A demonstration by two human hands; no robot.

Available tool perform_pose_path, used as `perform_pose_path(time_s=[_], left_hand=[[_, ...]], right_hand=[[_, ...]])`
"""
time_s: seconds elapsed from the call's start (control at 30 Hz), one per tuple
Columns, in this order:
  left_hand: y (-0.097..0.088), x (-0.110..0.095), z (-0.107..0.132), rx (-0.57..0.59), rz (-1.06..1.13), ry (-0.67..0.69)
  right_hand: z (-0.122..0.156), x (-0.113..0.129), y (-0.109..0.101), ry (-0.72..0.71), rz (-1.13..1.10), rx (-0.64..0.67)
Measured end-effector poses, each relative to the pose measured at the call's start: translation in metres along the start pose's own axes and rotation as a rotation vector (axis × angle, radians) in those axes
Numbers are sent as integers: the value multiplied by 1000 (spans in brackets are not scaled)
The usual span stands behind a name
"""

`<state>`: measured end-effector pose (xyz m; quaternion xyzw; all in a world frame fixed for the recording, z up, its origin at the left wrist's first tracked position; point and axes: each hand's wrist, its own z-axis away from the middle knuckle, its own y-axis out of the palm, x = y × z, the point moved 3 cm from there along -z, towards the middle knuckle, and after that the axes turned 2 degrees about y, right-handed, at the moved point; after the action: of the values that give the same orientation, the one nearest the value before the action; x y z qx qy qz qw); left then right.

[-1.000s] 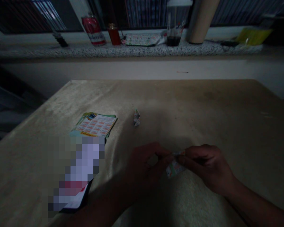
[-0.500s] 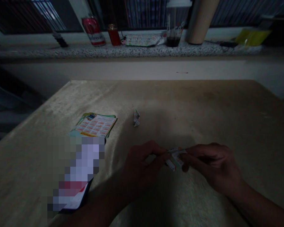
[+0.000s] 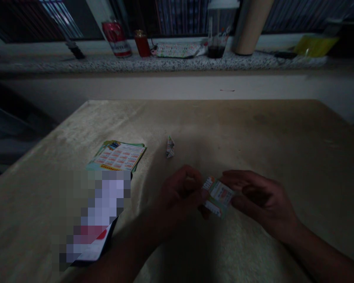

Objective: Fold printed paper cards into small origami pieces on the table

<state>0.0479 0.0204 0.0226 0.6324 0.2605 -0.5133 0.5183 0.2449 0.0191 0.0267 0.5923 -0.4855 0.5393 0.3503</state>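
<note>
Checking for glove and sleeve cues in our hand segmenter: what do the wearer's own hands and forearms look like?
The left hand and right hand are ungloved. The left forearm and right forearm look slender, with no sleeve in view. No ring, watch or marking is discernible, though dim light could hide small details.

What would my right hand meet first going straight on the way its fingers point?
Your right hand would probably meet the paper first, pinched in your left hand; depth leaves unclear whether right hand and paper touch now.
</note>
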Motion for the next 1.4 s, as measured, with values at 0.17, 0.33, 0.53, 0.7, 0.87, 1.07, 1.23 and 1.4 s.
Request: perform_pose_path(time_s=[0.17,0.33,0.53,0.7,0.87,1.07,1.23,1.4], left_hand=[[-3,8,-5,-22,162,-154],[1,5,-1,56,-17,-157],[-3,-6,2,-33,-607,29],[-2,-2,3,44,-555,-63],[2,2,4,-12,-458,-60],[1,-3,4,2,-482,7],[2,-4,4,114,-461,-91],[0,-2,4,136,-344,-156]], right_hand=[[0,11,3,-413,351,19],[2,9,4,-266,402,-102],[1,-5,9,146,24,-23],[0,-4,9,171,25,-8],[1,-2,8,158,30,-2],[-1,-1,10,136,6,95],[3,3,10,35,137,99],[6,6,14,54,67,87]])
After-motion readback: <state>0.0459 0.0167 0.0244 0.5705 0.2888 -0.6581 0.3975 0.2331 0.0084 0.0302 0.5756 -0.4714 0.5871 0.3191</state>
